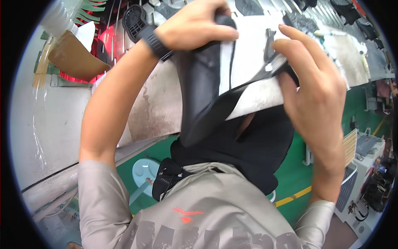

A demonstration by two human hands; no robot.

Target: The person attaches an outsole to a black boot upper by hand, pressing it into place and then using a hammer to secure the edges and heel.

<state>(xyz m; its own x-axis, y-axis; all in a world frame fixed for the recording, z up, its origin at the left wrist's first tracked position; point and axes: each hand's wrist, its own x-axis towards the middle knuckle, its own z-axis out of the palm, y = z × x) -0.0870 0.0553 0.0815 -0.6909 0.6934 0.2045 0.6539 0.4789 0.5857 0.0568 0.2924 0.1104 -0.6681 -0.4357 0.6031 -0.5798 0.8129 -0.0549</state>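
A black leather-like boot upper (199, 79) with a pale inner face hangs across the front edge of the bench, tilted toward me. My left hand (195, 25), with a black watch on its wrist, is closed round the upper's far end, thumb along its edge. On the right, my right hand (309, 74) pinches the upper's other edge between thumb and bent fingers. Close to those fingertips is a slim grey forked piece (269, 43), metal-looking; its kind is not clear. Some of the upper is smeared by motion.
A pale worktop (157, 97) runs along in front of me. Black shoe soles (134, 23) lie on a rack at the back left, near a brown curved sheet (76, 56). Below left stands a light blue stool (145, 172); machinery (369, 166) stands at right.
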